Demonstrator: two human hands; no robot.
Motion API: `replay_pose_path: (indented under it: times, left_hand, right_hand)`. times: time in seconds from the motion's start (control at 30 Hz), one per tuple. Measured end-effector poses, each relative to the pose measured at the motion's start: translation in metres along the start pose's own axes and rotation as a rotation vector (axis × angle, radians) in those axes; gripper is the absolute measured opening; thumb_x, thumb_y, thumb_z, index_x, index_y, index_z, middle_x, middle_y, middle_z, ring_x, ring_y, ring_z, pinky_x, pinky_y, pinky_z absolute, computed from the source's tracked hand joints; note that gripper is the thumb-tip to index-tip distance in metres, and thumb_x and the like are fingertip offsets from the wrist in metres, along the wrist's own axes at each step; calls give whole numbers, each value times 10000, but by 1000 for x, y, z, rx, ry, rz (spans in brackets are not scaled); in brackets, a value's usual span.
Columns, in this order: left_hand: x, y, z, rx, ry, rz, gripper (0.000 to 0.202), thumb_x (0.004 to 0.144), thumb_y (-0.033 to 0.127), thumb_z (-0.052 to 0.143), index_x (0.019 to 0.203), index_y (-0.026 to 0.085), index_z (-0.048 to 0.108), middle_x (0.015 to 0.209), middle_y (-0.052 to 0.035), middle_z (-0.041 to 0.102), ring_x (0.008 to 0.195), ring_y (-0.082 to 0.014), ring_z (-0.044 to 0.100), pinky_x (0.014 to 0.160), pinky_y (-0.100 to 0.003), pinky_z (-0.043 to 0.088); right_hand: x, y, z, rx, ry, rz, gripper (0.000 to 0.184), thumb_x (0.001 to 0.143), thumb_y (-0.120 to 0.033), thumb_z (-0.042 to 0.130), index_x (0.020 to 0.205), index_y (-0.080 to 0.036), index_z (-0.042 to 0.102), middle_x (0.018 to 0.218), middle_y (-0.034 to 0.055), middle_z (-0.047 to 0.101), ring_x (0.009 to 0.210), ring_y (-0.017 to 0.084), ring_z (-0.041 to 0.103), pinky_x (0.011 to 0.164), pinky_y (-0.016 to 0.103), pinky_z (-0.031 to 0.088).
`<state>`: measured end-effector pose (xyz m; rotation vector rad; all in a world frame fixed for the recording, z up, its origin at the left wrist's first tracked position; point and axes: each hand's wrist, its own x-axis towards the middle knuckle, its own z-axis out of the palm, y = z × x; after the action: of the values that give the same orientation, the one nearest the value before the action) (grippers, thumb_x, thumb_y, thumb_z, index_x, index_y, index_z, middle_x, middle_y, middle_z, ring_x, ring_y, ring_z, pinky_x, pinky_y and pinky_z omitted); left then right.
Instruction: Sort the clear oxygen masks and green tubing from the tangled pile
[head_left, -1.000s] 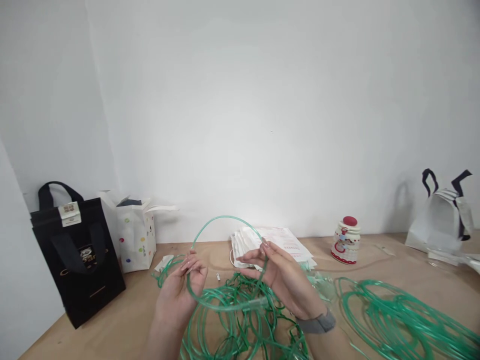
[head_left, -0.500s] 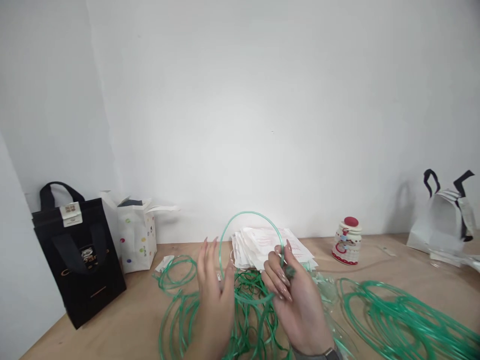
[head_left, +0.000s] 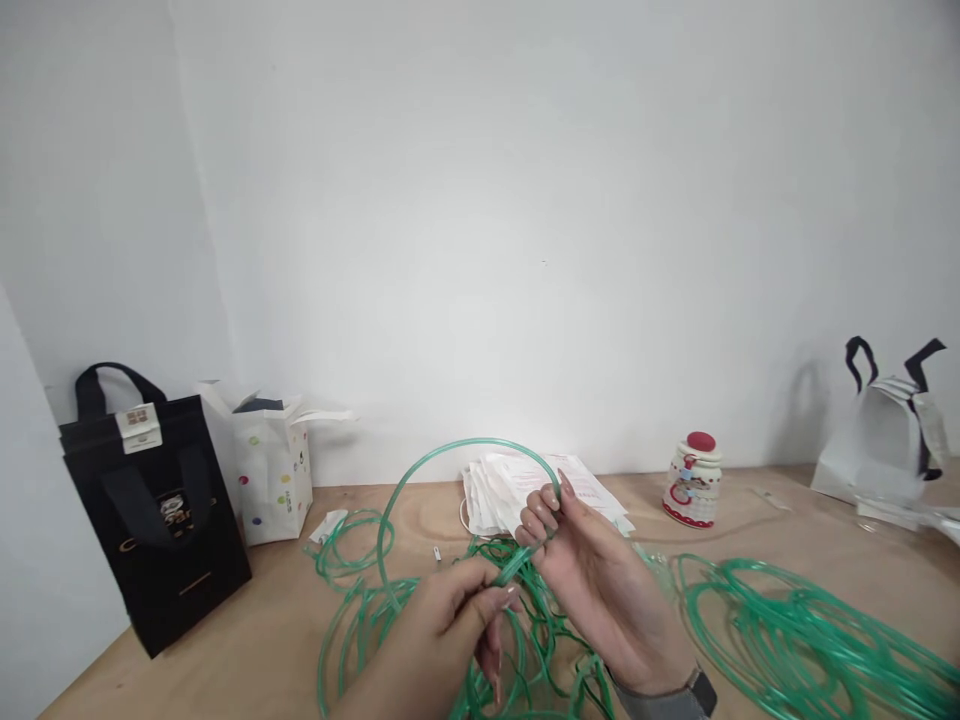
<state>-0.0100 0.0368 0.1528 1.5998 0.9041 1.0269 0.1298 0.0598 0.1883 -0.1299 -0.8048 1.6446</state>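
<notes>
A loop of clear green plastic tubing (head_left: 480, 441) arches up between my hands above the table. My left hand (head_left: 457, 625) is closed around the tubing at the lower middle. Higher and to the right, my right hand (head_left: 592, 560) pinches the loop's right side, its fingers curled in. A short bundled stretch of tubing runs between the two grips. Beneath them lies a tangle of thin dark green strands (head_left: 551, 635), partly hidden by the hands. More green tubing (head_left: 349, 630) is coiled left of my left hand.
A large green coil (head_left: 795, 620) lies at right. Behind are stacked white paper packets (head_left: 517, 490) and a red-lidded jar (head_left: 694, 485). A black bag (head_left: 161, 510) and a dotted white bag (head_left: 271, 470) stand left; a white bag (head_left: 874, 440) stands far right, against the wall.
My left hand, open beside the loop before, has moved down and right and closed on the tubing. The loop has widened to the left. My right hand keeps its pinch.
</notes>
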Motion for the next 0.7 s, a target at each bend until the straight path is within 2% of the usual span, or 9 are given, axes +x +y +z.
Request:
replay_pose_path:
  times: [0.13, 0.3, 0.37, 0.43, 0.5, 0.57, 0.63, 0.7]
  left_hand:
    - [-3, 9, -3, -116, -38, -50, 341, 757, 486, 527, 640, 166, 542, 477, 42, 467, 376, -95, 450, 404, -221, 376]
    - [0, 7, 0, -289, -58, -101, 407, 693, 544, 607, 710, 137, 620, 497, 41, 489, 338, -59, 421, 359, -186, 325]
    - [2, 7, -2, -388, -32, -103, 372, 695, 504, 642, 744, 135, 638, 470, 69, 430, 320, -22, 330, 330, -153, 234]
    - [1, 9, -9, -546, 28, -66, 319, 703, 444, 674, 744, 129, 643, 462, 86, 376, 342, -1, 253, 336, -131, 170]
    - [-2, 14, -20, -719, 114, 31, 263, 732, 374, 677, 735, 113, 640, 467, 90, 355, 365, 5, 219, 352, -120, 166]
    - [-7, 20, -32, -868, 186, 134, 204, 817, 287, 598, 741, 100, 629, 483, 85, 349, 369, 3, 217, 356, -119, 188]
    - [-13, 26, -43, -1009, 235, 200, 310, 918, 194, 404, 691, 93, 591, 501, 74, 333, 362, -4, 246, 350, -121, 210]
    - [-16, 30, -53, -1126, 291, 219, 438, 950, 124, 223, 651, 93, 543, 513, 68, 309, 358, -10, 294, 346, -118, 238]
  right_hand:
    - [-1, 4, -2, -25, 50, -16, 77, 733, -212, 700, 769, -160, 655, 791, 8, 616, 805, 118, 584, 801, 262, 474]
    - [-7, 18, 1, -173, 162, -94, 115, 729, -290, 703, 748, -205, 629, 938, 16, 647, 977, 156, 572, 817, 264, 462]
    - [-9, 21, 2, -278, 182, -116, 121, 773, -345, 651, 822, -241, 614, 1096, 15, 616, 1058, 177, 542, 825, 295, 460]
    - [-9, 22, 4, -370, 154, -134, 220, 795, -400, 613, 982, -289, 582, 1252, 12, 532, 1135, 185, 498, 895, 334, 427]
    - [-9, 24, 3, -453, 39, -50, 394, 773, -421, 632, 1133, -305, 520, 1297, 27, 493, 1159, 171, 478, 973, 337, 362]
    - [-9, 26, 1, -530, -166, 192, 544, 713, -388, 701, 1202, -286, 486, 1196, 40, 559, 1070, 151, 533, 959, 314, 366]
    - [-10, 30, -3, -632, -405, 469, 572, 663, -354, 745, 1181, -245, 529, 950, 15, 633, 836, 121, 594, 812, 259, 437]
    - [-10, 33, -8, -781, -589, 636, 423, 673, -360, 725, 1051, -194, 634, 702, -36, 593, 576, 64, 514, 618, 188, 423]
